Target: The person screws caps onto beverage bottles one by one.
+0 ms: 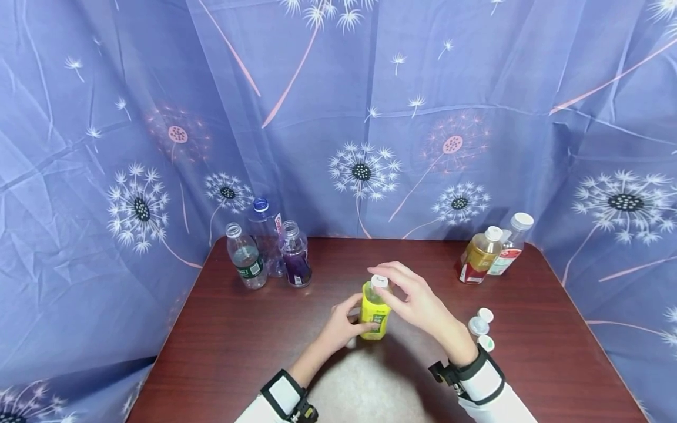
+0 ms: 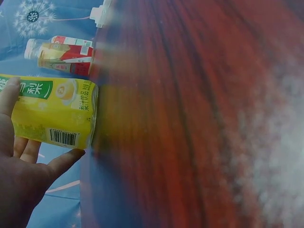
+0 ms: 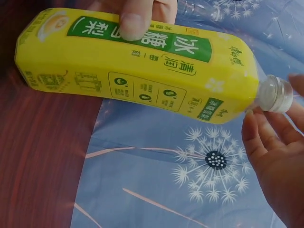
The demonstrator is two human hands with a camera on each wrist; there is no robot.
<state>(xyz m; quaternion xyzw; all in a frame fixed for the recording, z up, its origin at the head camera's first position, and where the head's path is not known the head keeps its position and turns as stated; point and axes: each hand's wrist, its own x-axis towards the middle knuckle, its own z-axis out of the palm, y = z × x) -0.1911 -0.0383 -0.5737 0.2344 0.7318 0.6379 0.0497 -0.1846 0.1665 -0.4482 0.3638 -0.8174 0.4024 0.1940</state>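
Note:
A yellow juice bottle (image 1: 373,320) with a green label patch stands upright on the table in the head view. My left hand (image 1: 339,326) grips it low around its body; the left wrist view shows the fingers and thumb (image 2: 10,95) on the label. At the bottle's neck is a white cap (image 3: 280,94), in place on the bottle. My right hand (image 1: 415,296) pinches this cap from above, thumb on the near side and fingers around the far side. In the right wrist view its fingers (image 3: 259,135) reach under the cap and neck.
Three capless bottles, including a purple-labelled bottle (image 1: 296,258), stand at the back left. Two capped bottles, one an amber bottle (image 1: 480,258), stand at the back right. Three loose caps (image 1: 478,326) lie right of my right hand. A blue dandelion curtain (image 1: 317,147) hangs behind the table (image 1: 233,352).

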